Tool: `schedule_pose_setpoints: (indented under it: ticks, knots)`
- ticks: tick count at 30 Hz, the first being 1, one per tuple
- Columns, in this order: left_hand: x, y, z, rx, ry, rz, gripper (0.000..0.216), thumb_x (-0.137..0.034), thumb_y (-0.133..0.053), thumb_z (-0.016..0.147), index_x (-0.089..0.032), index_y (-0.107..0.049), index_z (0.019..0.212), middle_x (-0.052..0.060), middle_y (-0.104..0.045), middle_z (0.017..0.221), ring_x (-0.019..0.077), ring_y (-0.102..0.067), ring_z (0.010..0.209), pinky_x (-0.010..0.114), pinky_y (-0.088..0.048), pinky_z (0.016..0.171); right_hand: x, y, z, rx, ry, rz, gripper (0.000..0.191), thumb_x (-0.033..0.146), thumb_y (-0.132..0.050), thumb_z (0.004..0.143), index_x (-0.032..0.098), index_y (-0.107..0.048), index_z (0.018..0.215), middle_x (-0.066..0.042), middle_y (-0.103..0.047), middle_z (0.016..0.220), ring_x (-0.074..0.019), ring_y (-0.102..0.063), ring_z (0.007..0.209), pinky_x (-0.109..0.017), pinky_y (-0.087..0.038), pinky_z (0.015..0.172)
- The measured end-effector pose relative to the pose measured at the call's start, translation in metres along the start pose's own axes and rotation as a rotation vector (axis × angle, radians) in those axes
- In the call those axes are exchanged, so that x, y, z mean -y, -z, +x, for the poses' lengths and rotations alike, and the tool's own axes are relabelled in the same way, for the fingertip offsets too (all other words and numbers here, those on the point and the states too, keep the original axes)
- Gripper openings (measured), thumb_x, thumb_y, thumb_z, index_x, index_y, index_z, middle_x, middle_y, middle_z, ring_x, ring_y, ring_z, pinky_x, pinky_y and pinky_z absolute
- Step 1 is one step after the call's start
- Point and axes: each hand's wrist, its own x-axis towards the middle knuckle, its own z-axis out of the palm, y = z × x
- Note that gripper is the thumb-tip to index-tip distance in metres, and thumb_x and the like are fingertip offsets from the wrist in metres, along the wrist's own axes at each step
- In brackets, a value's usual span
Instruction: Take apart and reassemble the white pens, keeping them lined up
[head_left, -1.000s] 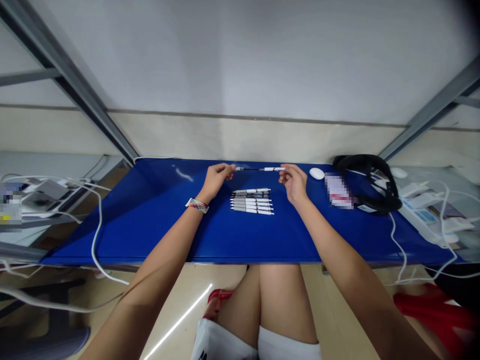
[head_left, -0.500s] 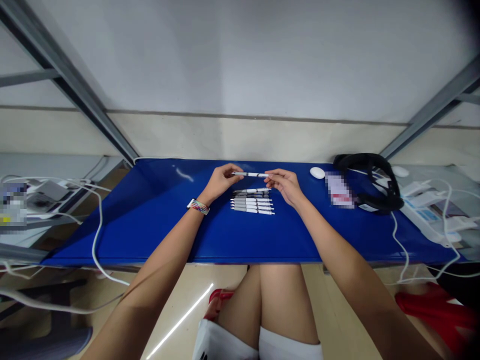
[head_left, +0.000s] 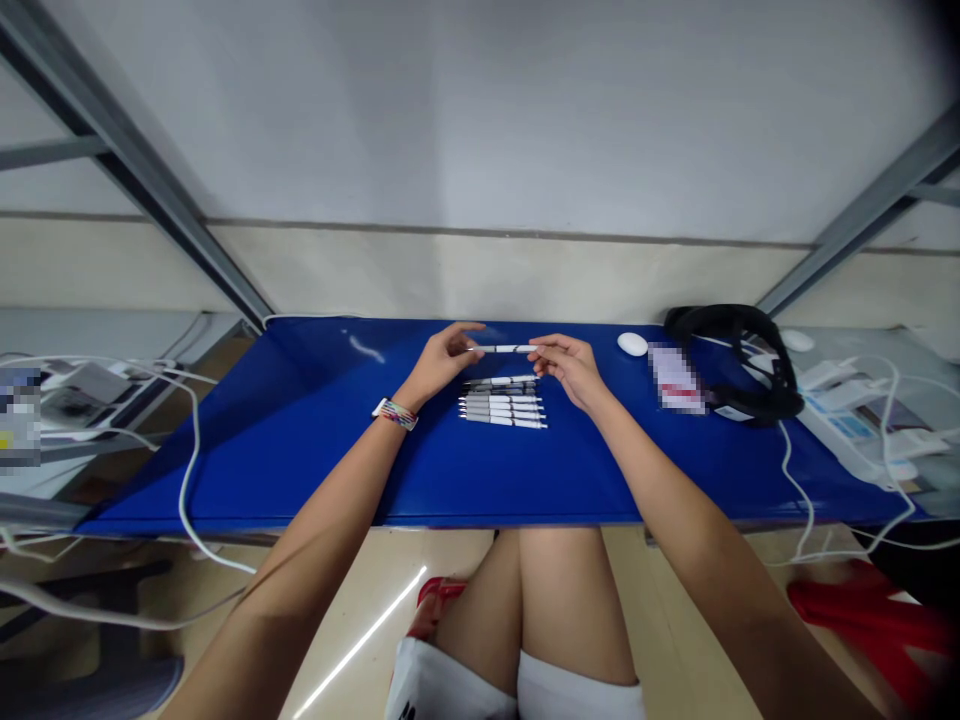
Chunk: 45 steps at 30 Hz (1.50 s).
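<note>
Level above the blue tabletop [head_left: 300, 450], a white pen [head_left: 510, 349] with dark bands lies crosswise between my hands. My right hand [head_left: 568, 370] pinches its right end between thumb and fingers. Around the pointed left end is my left hand [head_left: 444, 362], its index finger lifted away from the thumb; whether the thumb touches the tip is hard to see. Just below the held pen, several similar white-and-grey pens [head_left: 504, 412] lie side by side in a row, tips to the left.
To the right lie a white mouse-shaped object [head_left: 632, 344], a blurred-out card [head_left: 675, 378] and a black headset with straps [head_left: 739, 360]. White cables and a power strip [head_left: 851, 430] occupy the right edge. Another white cable [head_left: 196, 450] hangs across the left side.
My left index finger has lifted and opened away from the pen. The right hand keeps its hold, and the pens on the table are unchanged.
</note>
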Motion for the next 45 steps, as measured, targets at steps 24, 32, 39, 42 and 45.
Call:
schedule_pose_setpoints:
  ticks: [24,32,39,42,45]
  knots:
    - [0.007,0.001,0.002,-0.061,-0.116,0.251,0.013,-0.027,-0.084,0.078,-0.019,-0.074,0.083,0.004,-0.075,0.089,0.0177,-0.066,0.080,0.031,-0.050,0.075,0.002,-0.002,0.000,-0.018,-0.145,0.180,0.021,0.025,-0.081,0.079,0.015,-0.079,0.098,-0.003,-0.069,0.071,-0.0127,-0.058,0.060,-0.026,-0.047,0.055]
    - [0.003,0.000,0.002,-0.108,-0.082,0.152,0.019,-0.028,-0.085,0.075,-0.019,-0.070,0.083,0.001,-0.070,0.081,0.0150,-0.060,0.074,0.030,-0.047,0.070,0.007,-0.001,-0.001,0.072,-0.430,0.665,0.027,0.017,-0.056,0.098,0.014,-0.068,0.122,-0.006,-0.069,0.084,-0.0117,-0.058,0.064,-0.018,-0.050,0.049]
    - [0.003,-0.002,0.003,-0.126,-0.085,0.100,0.021,-0.028,-0.087,0.073,-0.019,-0.070,0.081,0.001,-0.069,0.080,0.0152,-0.060,0.073,0.030,-0.047,0.070,0.008,-0.004,-0.001,0.106,-0.419,0.755,0.023,0.017,-0.058,0.097,0.016,-0.067,0.119,-0.002,-0.063,0.081,-0.0104,-0.054,0.064,-0.015,-0.050,0.049]
    - [0.001,-0.004,0.003,-0.150,-0.097,0.101,0.020,-0.028,-0.086,0.074,-0.019,-0.069,0.080,0.002,-0.070,0.080,0.0158,-0.061,0.074,0.032,-0.048,0.072,0.009,-0.006,-0.002,0.093,-0.393,0.719,0.019,0.019,-0.059,0.098,0.017,-0.069,0.114,-0.002,-0.060,0.079,-0.0106,-0.050,0.061,-0.017,-0.049,0.048]
    - [-0.003,-0.006,0.003,-0.158,-0.093,0.103,0.019,-0.027,-0.085,0.074,-0.019,-0.069,0.082,0.002,-0.068,0.079,0.0154,-0.060,0.072,0.031,-0.048,0.071,0.010,-0.006,-0.002,0.103,-0.347,0.627,0.022,0.031,-0.063,0.098,0.020,-0.070,0.116,-0.003,-0.061,0.082,-0.0132,-0.051,0.064,-0.021,-0.050,0.049]
